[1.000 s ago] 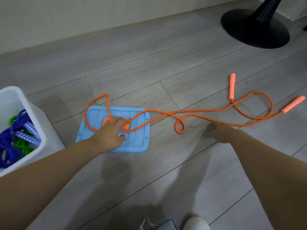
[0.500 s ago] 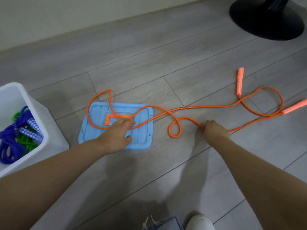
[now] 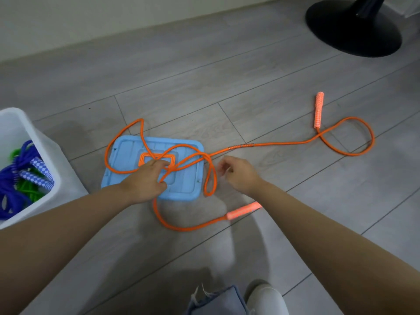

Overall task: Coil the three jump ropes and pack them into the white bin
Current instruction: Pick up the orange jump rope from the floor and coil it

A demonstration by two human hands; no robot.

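Grey plank flooring [image 3: 227, 64] fills the view, with a pale wall along the far edge and a black round pedestal base [image 3: 354, 28] at far right. An orange jump rope [image 3: 284, 144] lies uncoiled, its long axis running left to right across the floor. One handle [image 3: 318, 110] lies at far right, pointing away from the viewer; the other handle [image 3: 244, 210] lies near, just under the right forearm, pointing right and slightly far. The rope's left loops cross a blue lid [image 3: 181, 187] lying flat. The left hand [image 3: 145, 180] rests on the lid, fingers curled onto rope strands where they cross. The right hand [image 3: 241, 176] hovers just right of a hanging loop, fingers loosely curled, holding nothing. A white bin [image 3: 56, 178] stands at left, holding a blue rope [image 3: 13, 178] and a green rope [image 3: 29, 189].
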